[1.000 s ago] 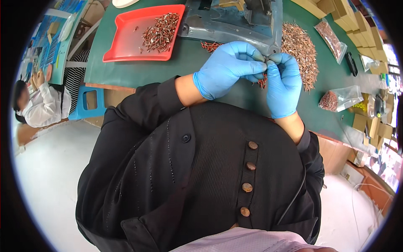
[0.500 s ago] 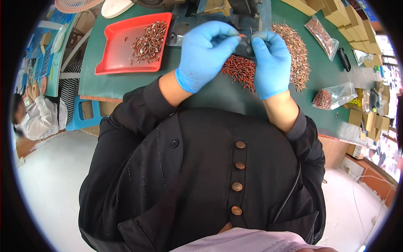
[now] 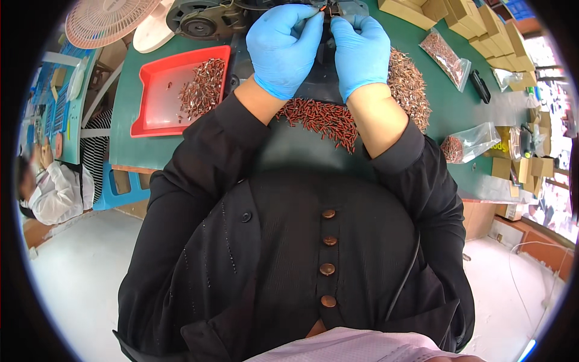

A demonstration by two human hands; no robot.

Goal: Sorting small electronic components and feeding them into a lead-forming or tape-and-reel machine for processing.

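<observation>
My left hand (image 3: pixel 283 47) and my right hand (image 3: pixel 360 51), both in blue gloves, meet at the far side of the green table (image 3: pixel 145 154). Their fingertips pinch a small red-tipped piece (image 3: pixel 324 9) against a dark machine (image 3: pixel 329 54). It is too small to tell which hand carries it. A heap of small red pieces (image 3: pixel 322 117) lies just below my wrists. A larger brown heap (image 3: pixel 410 84) lies to the right of my right hand.
A red tray (image 3: pixel 158 108) with more small pieces sits at the left. A fan (image 3: pixel 102 21) and a round motor part (image 3: pixel 196 21) stand behind it. Clear bags of pieces (image 3: pixel 443 54) (image 3: pixel 467 145) and cardboard boxes (image 3: pixel 482 27) are at the right. Another person (image 3: pixel 48 193) sits at far left.
Both hands have moved away from my body, up to the machine at the far edge. The red heap beneath them is now uncovered.
</observation>
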